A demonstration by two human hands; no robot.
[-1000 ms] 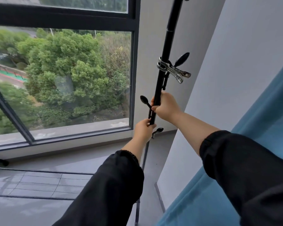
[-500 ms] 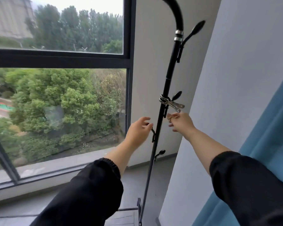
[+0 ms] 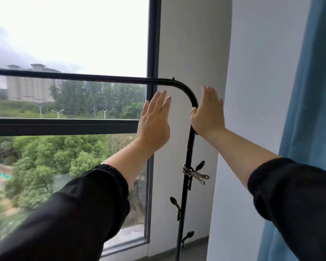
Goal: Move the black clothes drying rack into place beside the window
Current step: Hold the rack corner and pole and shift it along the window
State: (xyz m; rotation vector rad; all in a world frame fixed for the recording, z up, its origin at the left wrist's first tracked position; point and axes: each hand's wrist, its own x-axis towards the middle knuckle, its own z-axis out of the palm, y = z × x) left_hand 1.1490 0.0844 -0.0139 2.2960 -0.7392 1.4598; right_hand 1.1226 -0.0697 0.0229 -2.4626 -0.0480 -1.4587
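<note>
The black clothes drying rack (image 3: pixel 188 147) stands upright by the right edge of the window (image 3: pixel 68 46). Its top bar runs level across the glass and curves down into a post in front of the white wall strip. My left hand (image 3: pixel 154 121) is raised just left of the post, fingers straight and apart, touching nothing. My right hand (image 3: pixel 208 113) lies flat against the right side of the post just below the bend. Its fingers point up, and the thumb tip shows at the post. The foot of the rack is out of view.
A metal clip (image 3: pixel 196 175) is clamped on the post, with black knob hooks (image 3: pixel 174 202) above and below it. A white wall corner (image 3: pixel 252 91) juts out to the right of the post, and a blue curtain (image 3: pixel 312 91) hangs beyond it.
Both hands let go of the lower post a second ago and have risen to the bend at the top. The view has tilted up, away from the floor.
</note>
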